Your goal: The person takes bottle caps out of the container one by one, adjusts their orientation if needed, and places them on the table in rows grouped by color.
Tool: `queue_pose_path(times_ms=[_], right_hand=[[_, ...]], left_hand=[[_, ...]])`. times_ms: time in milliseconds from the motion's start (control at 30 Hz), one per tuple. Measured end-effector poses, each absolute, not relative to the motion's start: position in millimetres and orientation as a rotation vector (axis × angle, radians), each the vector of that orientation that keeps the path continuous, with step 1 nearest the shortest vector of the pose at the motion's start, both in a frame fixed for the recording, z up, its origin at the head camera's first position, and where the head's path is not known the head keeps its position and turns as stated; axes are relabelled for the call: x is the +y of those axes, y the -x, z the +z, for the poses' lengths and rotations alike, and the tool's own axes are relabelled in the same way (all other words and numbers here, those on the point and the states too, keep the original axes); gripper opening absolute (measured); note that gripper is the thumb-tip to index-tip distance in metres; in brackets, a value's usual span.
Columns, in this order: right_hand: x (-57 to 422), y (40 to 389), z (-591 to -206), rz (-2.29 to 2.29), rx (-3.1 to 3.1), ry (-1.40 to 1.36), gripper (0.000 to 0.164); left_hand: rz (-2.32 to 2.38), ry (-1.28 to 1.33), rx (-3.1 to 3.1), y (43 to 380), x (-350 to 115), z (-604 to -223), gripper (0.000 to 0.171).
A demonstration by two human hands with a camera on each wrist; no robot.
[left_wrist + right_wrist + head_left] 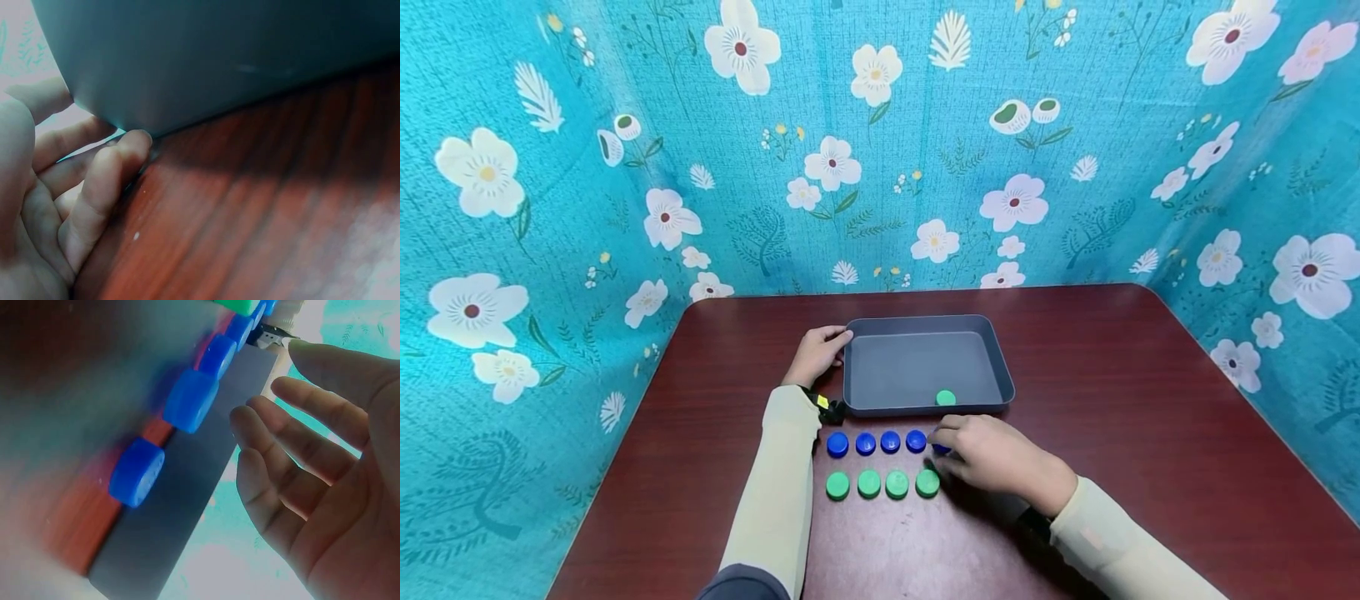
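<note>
At the left end of a grey rectangular tray, my left hand holds the rim and wall. In the left wrist view its curled fingers touch the tray's lower corner. My right hand hovers over the right end of a row of blue bottle caps. It partly covers the last blue cap in the head view. From the right wrist, its fingers look loosely bent and apart from the blue caps, holding nothing. One green cap lies inside the tray near its front wall.
Nearer than the blue row, several green caps form a second row on the dark red wooden table. A teal flowered curtain surrounds the table at the back and sides.
</note>
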State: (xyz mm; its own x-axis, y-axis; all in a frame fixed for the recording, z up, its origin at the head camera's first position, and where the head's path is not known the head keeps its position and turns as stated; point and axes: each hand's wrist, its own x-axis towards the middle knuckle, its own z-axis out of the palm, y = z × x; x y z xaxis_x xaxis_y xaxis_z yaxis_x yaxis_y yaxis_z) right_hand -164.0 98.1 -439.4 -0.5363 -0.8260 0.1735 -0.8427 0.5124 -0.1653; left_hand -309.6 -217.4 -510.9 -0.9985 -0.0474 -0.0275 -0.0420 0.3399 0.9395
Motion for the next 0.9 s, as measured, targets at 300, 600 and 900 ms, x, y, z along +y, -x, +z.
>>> queue_pose_path(times_ms=[300, 600, 900], right_hand=[[102.9, 173.6, -433.1, 0.277, -2.684, -1.448, 0.022], [104.4, 185.8, -427.5, 0.27, -2.659, -1.456, 0.02], [102.8, 198.5, -423.7, 0.321, -2.703, -1.414, 0.021]], left_hand=[[-1.804, -0.08, -2.556, 310.0, -217.5, -513.3, 0.039], [-1.819, -0.074, -2.555, 310.2, -219.6, -514.0, 0.041], [-1.803, -0.071, -2.563, 310.8, -219.0, -512.0, 0.041]])
